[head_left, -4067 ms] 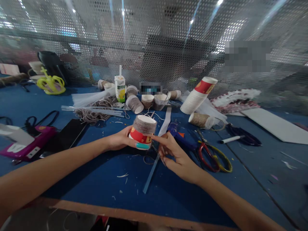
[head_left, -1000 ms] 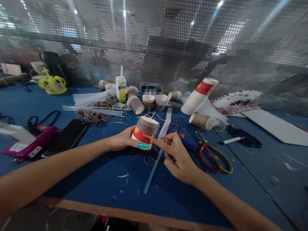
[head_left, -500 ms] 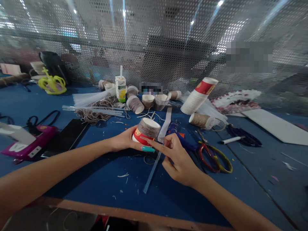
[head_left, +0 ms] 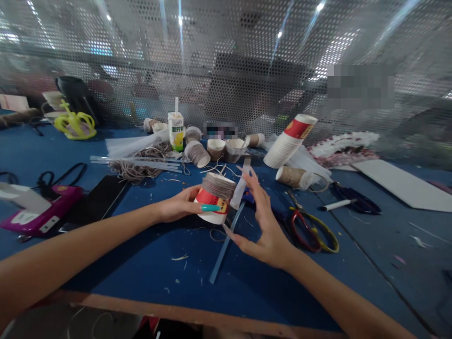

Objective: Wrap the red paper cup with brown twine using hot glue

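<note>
My left hand (head_left: 183,204) grips a red and white paper cup (head_left: 212,200) from its left side, thumb across the front. Grey-brown yarn (head_left: 219,187) is wound round the cup's upper part, and the cup leans slightly. Just right of the cup, my right hand (head_left: 263,219) is open, thumb and fingers spread apart, with nothing seen between them. A clear glue stick (head_left: 226,252) lies on the table below the cup. Behind my right fingers lies a blue glue gun (head_left: 250,195), partly hidden.
Scissors (head_left: 310,230) lie to the right, near a tall stack of paper cups (head_left: 289,143). Several yarn-wrapped cups (head_left: 197,154) and a juice carton (head_left: 176,132) stand behind. Grey yarn (head_left: 136,168) lies at left, past a phone (head_left: 97,200) and a purple power strip (head_left: 49,212).
My right fingers have come off the cup's front and spread apart beside it. The cup has turned and tilted in my left hand, showing more of its printed side and white base.
</note>
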Action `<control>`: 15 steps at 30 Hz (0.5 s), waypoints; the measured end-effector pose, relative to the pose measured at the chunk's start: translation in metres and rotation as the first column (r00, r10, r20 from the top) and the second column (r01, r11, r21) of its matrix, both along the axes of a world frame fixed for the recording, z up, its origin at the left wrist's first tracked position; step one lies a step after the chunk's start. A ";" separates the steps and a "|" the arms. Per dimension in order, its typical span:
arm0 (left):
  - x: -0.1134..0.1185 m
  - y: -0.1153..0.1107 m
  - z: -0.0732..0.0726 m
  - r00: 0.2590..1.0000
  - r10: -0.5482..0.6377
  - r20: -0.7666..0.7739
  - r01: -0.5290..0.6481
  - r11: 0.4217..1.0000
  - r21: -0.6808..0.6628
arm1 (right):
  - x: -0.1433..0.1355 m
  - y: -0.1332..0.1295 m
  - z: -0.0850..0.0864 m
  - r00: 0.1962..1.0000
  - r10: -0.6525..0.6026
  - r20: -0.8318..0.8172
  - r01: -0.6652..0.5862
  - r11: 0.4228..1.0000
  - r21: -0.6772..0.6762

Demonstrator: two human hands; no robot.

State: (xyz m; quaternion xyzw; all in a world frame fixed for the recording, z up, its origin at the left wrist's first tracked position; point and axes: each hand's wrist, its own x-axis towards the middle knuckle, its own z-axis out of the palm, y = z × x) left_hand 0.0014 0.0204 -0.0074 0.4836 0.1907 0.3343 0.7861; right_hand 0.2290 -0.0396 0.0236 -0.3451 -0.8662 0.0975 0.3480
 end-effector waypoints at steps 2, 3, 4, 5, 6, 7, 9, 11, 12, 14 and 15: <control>0.001 -0.001 0.001 0.999 -0.024 0.036 0.024 1.000 -0.003 | -0.001 -0.001 -0.001 0.998 0.065 0.025 -0.062 0.993 -0.098; 0.001 -0.001 0.002 0.998 -0.045 0.047 0.045 0.999 -0.006 | -0.002 -0.001 -0.001 0.997 0.075 0.029 -0.071 0.989 -0.127; 0.001 -0.002 0.002 0.996 -0.073 0.046 0.073 0.997 -0.007 | -0.002 -0.001 -0.002 0.996 0.077 0.035 -0.071 0.987 -0.145; 0.002 -0.003 0.003 0.994 -0.102 0.034 0.103 0.995 -0.006 | -0.002 -0.001 -0.004 0.996 0.075 0.045 -0.068 0.986 -0.151; 0.002 -0.005 0.004 0.992 -0.128 0.016 0.128 0.992 -0.003 | -0.002 0.000 -0.005 0.996 0.072 0.058 -0.062 0.987 -0.150; 0.003 -0.006 0.005 0.990 -0.143 -0.003 0.143 0.990 0.003 | -0.002 0.000 -0.007 0.995 0.069 0.073 -0.058 0.988 -0.145; 0.004 -0.008 0.007 0.991 -0.134 -0.025 0.135 0.991 0.014 | -0.003 0.001 -0.009 0.993 0.067 0.095 -0.054 0.990 -0.132; 0.005 -0.009 0.008 0.994 -0.102 -0.025 0.102 0.995 0.013 | -0.003 0.002 -0.009 0.994 0.055 0.090 -0.044 0.992 -0.116; 0.006 -0.009 0.008 0.996 -0.086 -0.023 0.086 0.996 0.011 | -0.003 0.002 -0.008 0.995 0.047 0.084 -0.038 0.994 -0.104; 0.006 -0.009 0.008 0.998 -0.064 -0.017 0.064 0.998 0.001 | 0.000 0.004 -0.006 0.995 0.042 0.094 -0.036 0.997 -0.071; 0.006 -0.008 0.007 0.998 -0.058 -0.009 0.058 0.998 -0.007 | 0.003 0.006 -0.004 0.993 0.046 0.113 -0.040 0.998 -0.050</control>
